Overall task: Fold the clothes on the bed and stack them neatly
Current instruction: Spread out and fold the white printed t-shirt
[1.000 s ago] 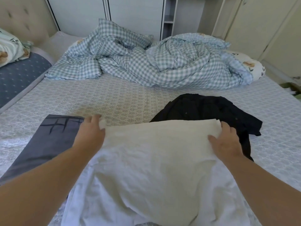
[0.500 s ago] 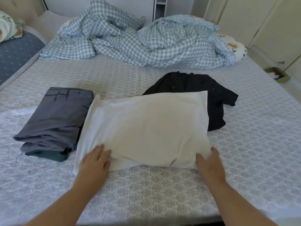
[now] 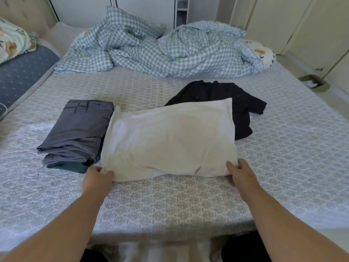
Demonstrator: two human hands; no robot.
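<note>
Head view of a bed [image 3: 188,201] covered by a patterned grey-white spread. At the centre lies a white garment [image 3: 168,140], folded into a broad rectangle with its long edge facing the person. The left hand [image 3: 97,178] pinches the near-left corner of this garment, at about 7 o'clock from its centre, thumb on top and fingers curled under the edge. The right hand [image 3: 240,172] grips the near-right corner, at about 4 o'clock, thumb pressed on the cloth and fingers tucked beneath. Both forearms extend from the lower edge of the view.

At 9 o'clock from the white garment, touching its left edge, sits a folded grey garment [image 3: 79,129] resting on a dark green folded piece [image 3: 72,168], only a strip of which shows. At 1 o'clock, partly hidden under the white garment's far-right corner, lies an unfolded black garment [image 3: 222,93]. At 12 o'clock, across the far side of the bed, a crumpled blue checked duvet [image 3: 160,50] is heaped.
</note>
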